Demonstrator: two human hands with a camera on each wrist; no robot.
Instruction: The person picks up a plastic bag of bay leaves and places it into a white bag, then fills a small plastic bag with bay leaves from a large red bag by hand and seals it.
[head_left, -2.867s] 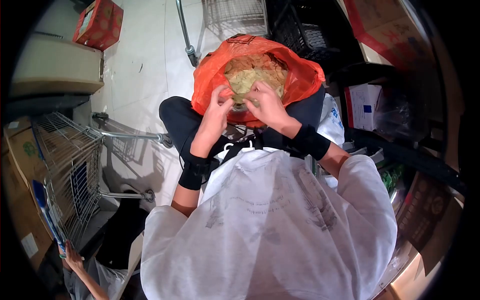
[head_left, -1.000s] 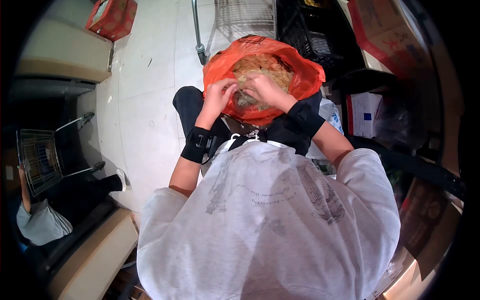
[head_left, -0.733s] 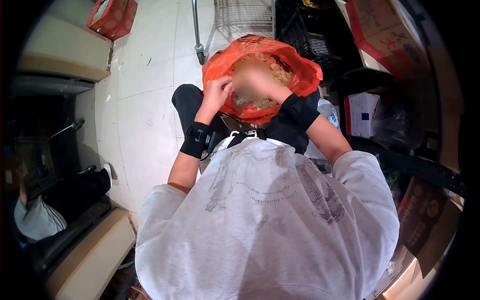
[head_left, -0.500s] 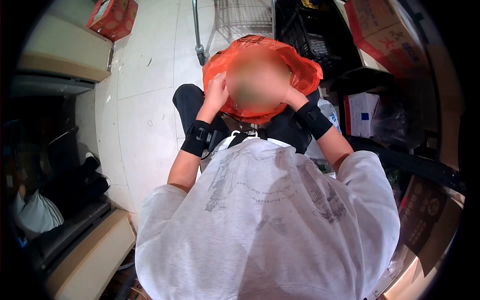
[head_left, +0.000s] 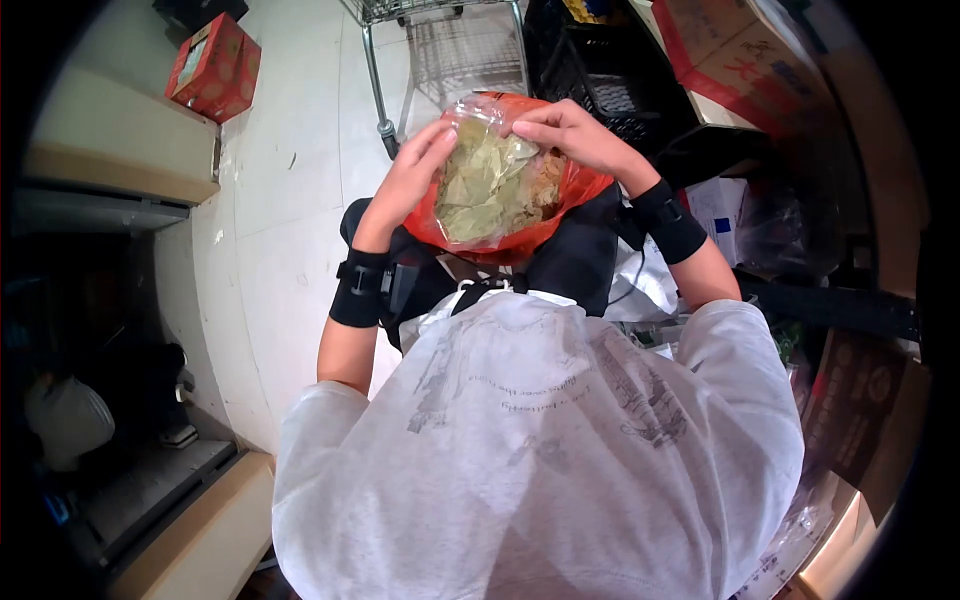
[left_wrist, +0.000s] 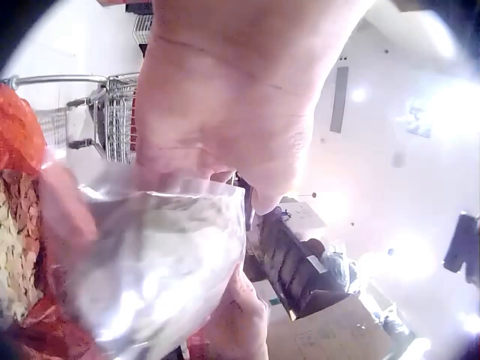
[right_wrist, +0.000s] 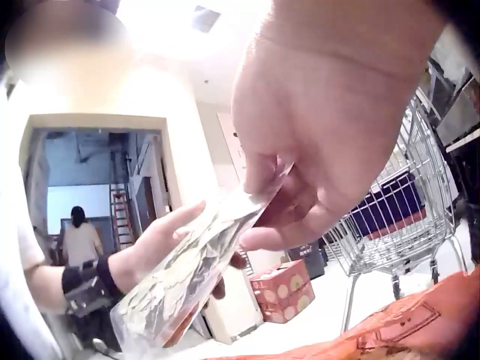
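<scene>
A clear plastic bag (head_left: 485, 190) of pale green dried leaves is stretched between both hands, covering much of an open red plastic bag (head_left: 590, 185) on the person's lap. My left hand (head_left: 412, 175) pinches its upper left edge. The upper right edge is held by my right hand (head_left: 585, 140), thumb and fingers meeting on the film in the right wrist view. From the side, the clear bag (right_wrist: 180, 289) looks thin and tilted. Brownish dried pieces (head_left: 547, 180) show in the red bag beside it.
A metal shopping cart (head_left: 372, 50) stands beyond the red bag. Black crates (head_left: 600, 90) and cardboard boxes (head_left: 745, 60) line the right side. A patterned red box (head_left: 215, 68) sits at the far left. Another person (head_left: 70, 420) is at the lower left.
The hands have moved from close together over the red bag's opening to wider apart, with the bag of leaves now spread between them. The other person's cart has gone out of sight.
</scene>
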